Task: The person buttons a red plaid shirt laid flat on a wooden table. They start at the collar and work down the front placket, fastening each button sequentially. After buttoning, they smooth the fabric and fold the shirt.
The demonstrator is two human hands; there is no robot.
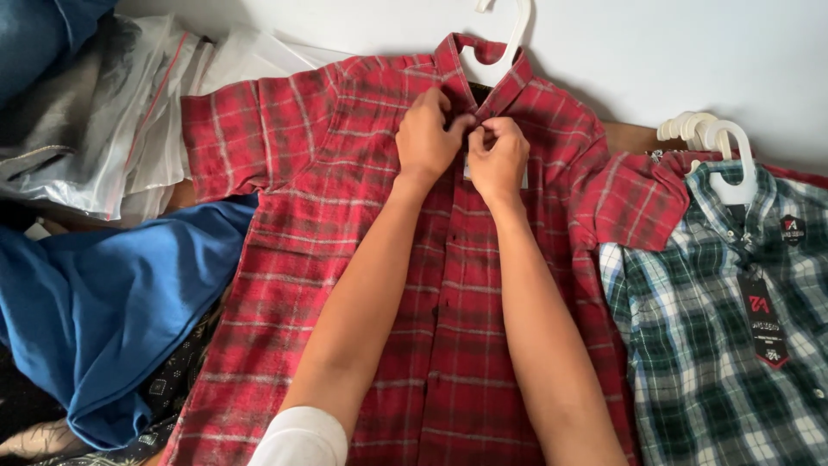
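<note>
While the top of the red plaid shirt (345,259) is pinched just under the collar, the left hand (425,138) and the right hand (498,157) are pressed close together, each clenched on the cloth. The shirt is laid flat on a white hanger (509,39). Lower down, the front looks already closed. A green plaid shirt (724,345) is seen beside it, and blue cloth (112,311) on the other side.

Soft, even daylight — no glare. My forearms cast faint shadows on the red plaid shirt (345,259). Left of the shirt, the corner falls dim — focus stays sharp, slightly softer toward the edges.
</note>
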